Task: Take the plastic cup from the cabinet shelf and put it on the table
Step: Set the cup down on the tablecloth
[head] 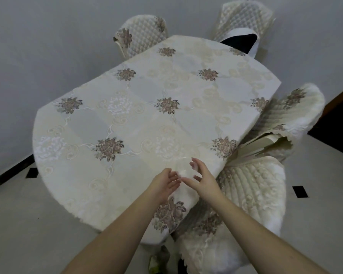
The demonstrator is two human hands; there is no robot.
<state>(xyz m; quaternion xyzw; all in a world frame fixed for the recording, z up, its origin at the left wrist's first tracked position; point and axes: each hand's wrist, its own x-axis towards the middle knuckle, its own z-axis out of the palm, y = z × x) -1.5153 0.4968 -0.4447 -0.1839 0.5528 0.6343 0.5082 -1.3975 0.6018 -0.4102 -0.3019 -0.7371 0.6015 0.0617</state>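
Note:
A clear plastic cup (pixel 183 167) stands upright on the table (pixel 127 115), close to its near edge; the cup is see-through and hard to make out against the floral cream tablecloth. My left hand (pixel 164 182) is just left of the cup's base, palm turned toward it, fingers spread. On the cup's right, my right hand (pixel 202 179) has its thumb up by the cup's side and its fingers apart below it. Both hands sit close around the cup without gripping it.
Several chairs with quilted cream covers surround the table: two at the far end (pixel 141 36) (pixel 244 20), one at the right (pixel 291 115) and one near my right arm (pixel 251 194). A grey tiled floor (pixel 28 224) lies to the left.

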